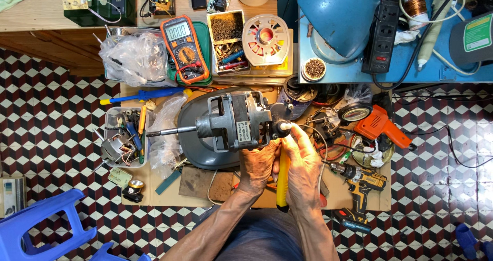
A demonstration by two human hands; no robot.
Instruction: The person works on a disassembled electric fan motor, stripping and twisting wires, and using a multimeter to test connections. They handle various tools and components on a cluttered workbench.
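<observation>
Left grip [258, 164]: fingers curled under the right end of the motor [233, 121], steadying it from below.
Right grip [303, 156]: clenched on the screwdriver [282, 181], thumb and fingertips pinched at its tip against the motor's rear end.
Motor: grey, lying on its side just above both hands, shaft [164, 132] pointing left away from them, resting over a dark grey oval fan base [197, 148].
Motor label: small white rectangle [239, 129] on the body, just above the left hand; print too small to tell.
Screwdriver: yellow handle running down between the two hands toward the person.
Multimeter [184, 48]: orange with a grey screen, well above and left of the hands, on a green tray.
Green label [478, 32]: rectangle on a dark drum, far up and right.
Tag [119, 177]: pale green card on the board, left of the hands.
Solder gun [380, 125]: orange, right of the right hand.
Drill [359, 181]: yellow and black, just right of the right wrist.
Bin [126, 136]: clear tub of tools and wire, left beyond the shaft.
Power strip [382, 37]: black, on the blue counter [349, 73] up and right.
Floor [46, 127]: red, black and white cube-pattern tiles around the work board.
</observation>
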